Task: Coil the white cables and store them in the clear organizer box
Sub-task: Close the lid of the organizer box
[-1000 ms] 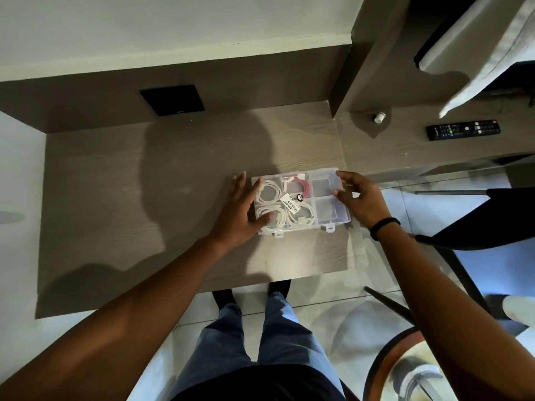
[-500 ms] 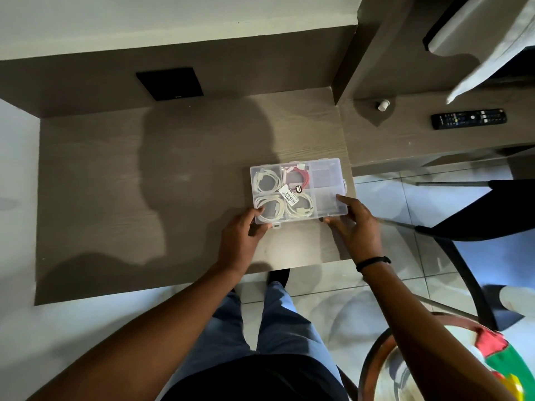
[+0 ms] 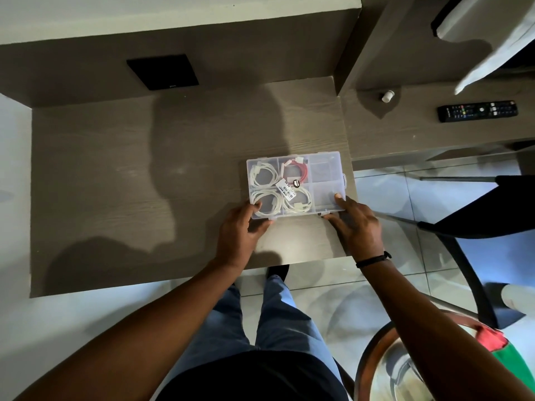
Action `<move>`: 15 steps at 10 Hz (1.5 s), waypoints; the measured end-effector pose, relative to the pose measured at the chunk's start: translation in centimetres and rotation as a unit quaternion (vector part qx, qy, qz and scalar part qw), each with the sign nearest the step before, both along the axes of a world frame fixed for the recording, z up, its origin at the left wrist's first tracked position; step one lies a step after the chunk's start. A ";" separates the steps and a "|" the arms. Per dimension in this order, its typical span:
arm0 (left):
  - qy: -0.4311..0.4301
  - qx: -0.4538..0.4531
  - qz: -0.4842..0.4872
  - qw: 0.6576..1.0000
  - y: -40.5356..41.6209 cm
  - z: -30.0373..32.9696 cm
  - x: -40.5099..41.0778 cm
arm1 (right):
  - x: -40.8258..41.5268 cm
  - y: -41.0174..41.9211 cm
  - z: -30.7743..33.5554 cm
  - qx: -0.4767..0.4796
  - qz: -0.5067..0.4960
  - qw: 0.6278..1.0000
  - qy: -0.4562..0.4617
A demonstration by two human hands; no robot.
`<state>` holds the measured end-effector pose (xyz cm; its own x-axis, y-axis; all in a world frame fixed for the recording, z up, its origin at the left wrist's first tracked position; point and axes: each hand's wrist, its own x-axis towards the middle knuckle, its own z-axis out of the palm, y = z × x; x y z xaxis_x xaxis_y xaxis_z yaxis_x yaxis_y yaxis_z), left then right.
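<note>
Head view, looking down. The clear organizer box (image 3: 296,185) lies flat with its lid shut on the wood-grain desk (image 3: 115,175), toward the desk's near right corner. I see six compartments through the lid. Coiled white cables (image 3: 263,175) fill the far left cell and two near cells, left and middle; a coiled red cable (image 3: 296,171) sits in the far middle cell. The two cells on the right show no contents that I can make out. A white barcode label (image 3: 286,190) with a round black sticker beside it sits on the lid near the box centre.

My left hand (image 3: 238,233) meets the box at its near left corner: the grip is closed on that corner, thumb under the near edge by a latch, fingers curled onto the lid. My right hand (image 3: 355,224) meets the near right corner: one fingertip rests on the lid over the near right cell, the remaining fingers along the near edge. I cannot tell whether this grip pinches the box or only presses on it. A black band (image 3: 373,259) circles the right wrist.

On the lower shelf to the far right lie a black remote control (image 3: 477,110) and a small white cap-like item (image 3: 387,96), well apart from the box. A black square panel (image 3: 162,71) is set in the back wall at far left.
</note>
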<state>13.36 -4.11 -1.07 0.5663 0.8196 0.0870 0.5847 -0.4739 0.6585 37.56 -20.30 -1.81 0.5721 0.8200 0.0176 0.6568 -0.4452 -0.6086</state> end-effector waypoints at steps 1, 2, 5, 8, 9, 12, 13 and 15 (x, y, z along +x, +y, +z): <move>0.003 0.023 -0.001 1.000 0.3 -0.5 0.1 | 0.1 0.2 -0.8 0.002 0.005 1.000 -0.016; -0.009 0.018 0.003 1.000 0.5 -0.8 0.2 | 0.4 0.4 -1.2 0.008 0.003 1.000 -0.024; -0.069 -0.050 0.005 0.996 3.2 -0.1 0.4 | 2.2 2.8 0.3 0.040 0.003 0.999 -0.001; -0.090 -0.045 0.049 0.994 9.0 0.1 4.6 | 3.8 10.4 2.1 0.045 -0.062 0.997 0.018; -0.085 -0.041 0.047 0.994 10.9 0.4 5.8 | 4.8 12.5 2.2 0.035 -0.065 0.997 0.017; -0.092 -0.049 0.043 0.994 14.1 0.4 8.1 | 6.4 15.2 2.3 0.041 -0.082 0.995 0.031; -0.087 -0.051 0.044 0.994 14.4 0.7 8.4 | 6.8 15.6 2.6 0.027 -0.080 0.995 0.054; -0.025 0.018 0.023 0.999 14.4 2.5 7.6 | 5.9 14.7 5.4 0.000 -0.039 0.995 0.096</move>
